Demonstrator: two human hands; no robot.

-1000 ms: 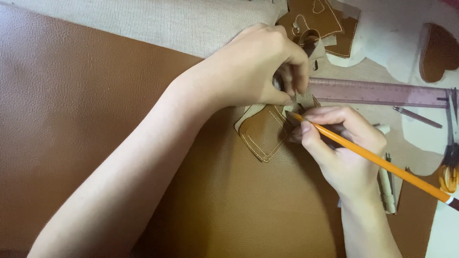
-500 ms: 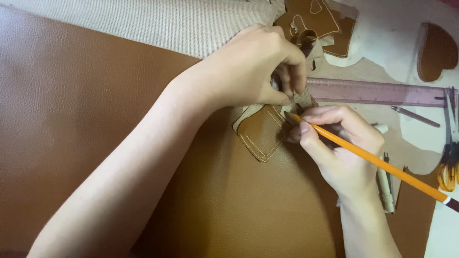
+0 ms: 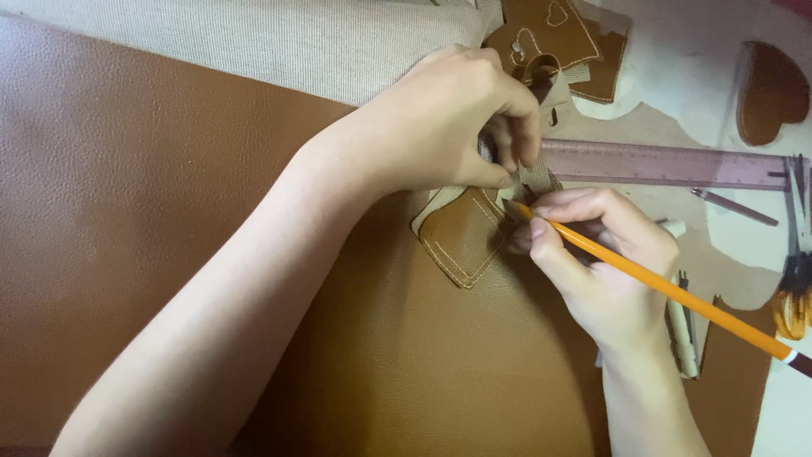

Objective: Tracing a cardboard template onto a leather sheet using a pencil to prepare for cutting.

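Observation:
A small stitched brown leather piece [image 3: 461, 235] with a pale fabric backing lies on a large brown leather sheet [image 3: 152, 195]. My left hand [image 3: 452, 118] reaches across from the lower left and pinches the piece's upper right edge between thumb and fingers. Just below it, my right hand [image 3: 605, 262] grips an orange pencil [image 3: 677, 292], whose tip rests at that same pinched edge. The pencil's far end points toward the lower right.
A pinkish ruler [image 3: 677, 165] lies across the upper right. Cut brown leather scraps [image 3: 558, 34] and a heart-shaped piece [image 3: 774, 89] sit at the top. Scissors with orange handles [image 3: 793, 288] and a pale tool [image 3: 683, 330] lie at the right. Beige woven fabric [image 3: 279, 42] runs along the top.
Almost nothing differs; both hands hold their places, with the stitched piece shifted very slightly left and up.

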